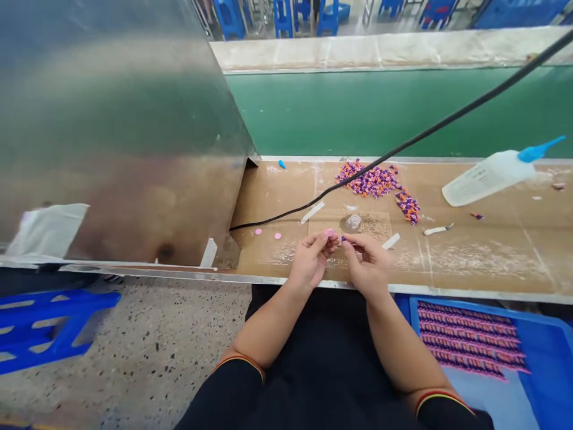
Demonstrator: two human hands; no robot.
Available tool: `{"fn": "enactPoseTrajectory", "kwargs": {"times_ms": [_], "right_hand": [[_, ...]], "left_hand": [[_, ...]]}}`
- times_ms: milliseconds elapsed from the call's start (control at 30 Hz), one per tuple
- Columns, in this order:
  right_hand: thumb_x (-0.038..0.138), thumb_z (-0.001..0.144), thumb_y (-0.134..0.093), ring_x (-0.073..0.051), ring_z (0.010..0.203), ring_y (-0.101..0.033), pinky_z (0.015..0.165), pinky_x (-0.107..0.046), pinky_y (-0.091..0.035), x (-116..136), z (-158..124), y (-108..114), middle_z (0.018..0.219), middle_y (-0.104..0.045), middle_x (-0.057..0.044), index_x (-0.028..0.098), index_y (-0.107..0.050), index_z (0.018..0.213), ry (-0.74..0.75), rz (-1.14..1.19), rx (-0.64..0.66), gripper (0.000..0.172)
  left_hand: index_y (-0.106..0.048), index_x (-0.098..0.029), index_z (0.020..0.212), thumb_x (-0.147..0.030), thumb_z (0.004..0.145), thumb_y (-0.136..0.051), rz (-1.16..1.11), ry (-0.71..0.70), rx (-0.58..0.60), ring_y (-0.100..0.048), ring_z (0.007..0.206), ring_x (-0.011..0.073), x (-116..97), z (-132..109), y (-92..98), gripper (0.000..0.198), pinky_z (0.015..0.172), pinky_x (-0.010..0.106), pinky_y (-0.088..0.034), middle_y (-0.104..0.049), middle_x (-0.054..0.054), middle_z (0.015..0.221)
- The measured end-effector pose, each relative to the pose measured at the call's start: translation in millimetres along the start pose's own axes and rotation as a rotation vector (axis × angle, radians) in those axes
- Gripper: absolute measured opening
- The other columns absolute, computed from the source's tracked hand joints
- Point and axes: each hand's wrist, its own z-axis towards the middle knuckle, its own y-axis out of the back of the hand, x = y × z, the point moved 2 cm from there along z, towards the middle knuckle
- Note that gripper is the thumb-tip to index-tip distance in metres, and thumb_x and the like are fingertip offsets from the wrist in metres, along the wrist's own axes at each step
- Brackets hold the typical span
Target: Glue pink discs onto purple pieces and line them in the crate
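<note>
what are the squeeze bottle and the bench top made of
The squeeze bottle looks like translucent plastic, its milky body letting light through. The bench top seems matte brown cardboard or kraft paper, smeared whitish, though it could be laminate.

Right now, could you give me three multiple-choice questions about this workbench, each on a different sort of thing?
1. Where is the white squeeze bottle with the blue nozzle?
A. On the bench, right of the heap of purple and orange pieces
B. In the blue tray
C. On the floor

2. How many pink discs lie on the bench by the metal panel?
A. One
B. Two
C. Five

3. What is the right hand doing?
A. Lying flat on the bench
B. Pinching a small purple piece
C. Gripping the bottle

Answers:
1. A, it lies beyond the heap.
2. B, two sit apart there.
3. B, its fingertips hold the piece up.
</note>
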Motion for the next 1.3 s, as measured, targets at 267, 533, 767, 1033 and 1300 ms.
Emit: {"fn": "enactPoseTrajectory", "kwargs": {"times_ms": [267, 533, 767, 1033, 1300], "right_hand": [[0.022, 0.102, -0.070, -0.022, 0.088, -0.081, 0.077, -0.037, -0.071, 12, -1, -5, 0.098, -0.084, -0.006, 0.027, -0.081, 0.105, 0.142, -0.062, -0.016, 0.013], [0.023, 0.101, -0.070, -0.024, 0.090, -0.081, 0.085, -0.042, -0.072, 15, -8, -7, 0.100, -0.085, -0.005, 0.030, -0.084, 0.108, 0.152, -0.094, 0.015, 0.017], [0.020, 0.103, -0.068, -0.022, 0.087, -0.082, 0.079, -0.039, -0.072, 21, -10, -9, 0.100, -0.085, -0.005, 0.028, -0.081, 0.108, 0.233, -0.141, 0.008, 0.016], [0.022, 0.103, -0.071, -0.023, 0.086, -0.082, 0.079, -0.039, -0.072, 25, -19, -9, 0.099, -0.084, -0.004, 0.031, -0.081, 0.108, 0.270, -0.249, -0.027, 0.014], [0.013, 0.101, -0.072, -0.021, 0.087, -0.082, 0.077, -0.034, -0.071, 29, -17, -6, 0.102, -0.084, -0.004, 0.029, -0.079, 0.117, 0.378, -0.238, -0.046, 0.024]], "left_hand": [[-0.084, -0.021, 0.073, -0.057, 0.048, -0.107, 0.079, -0.140, -0.077, -0.072, 0.072, 0.0131, -2, -13, 0.1, 0.050, 0.066, 0.021, -0.056, -0.081, 0.006, 0.080], [-0.086, -0.021, 0.079, -0.063, 0.063, -0.100, 0.234, -0.312, -0.074, -0.070, 0.070, 0.0142, 0, -20, 10.0, 0.047, 0.068, 0.026, -0.057, -0.082, 0.008, 0.084], [-0.086, -0.022, 0.082, -0.065, 0.070, -0.095, 0.364, -0.429, -0.086, -0.073, 0.071, 0.0174, -2, -25, 14.3, 0.046, 0.070, 0.030, -0.061, -0.081, 0.008, 0.079], [-0.087, -0.023, 0.087, -0.060, 0.086, -0.086, 0.520, -0.608, -0.064, -0.077, 0.079, 0.0196, -9, -39, 7.6, 0.037, 0.076, 0.032, -0.064, -0.083, 0.008, 0.086], [-0.087, -0.023, 0.091, -0.053, 0.093, -0.082, 0.523, -0.606, -0.020, -0.081, 0.090, 0.0214, -7, -43, 9.5, 0.031, 0.086, 0.032, -0.066, -0.084, 0.009, 0.091]]}}
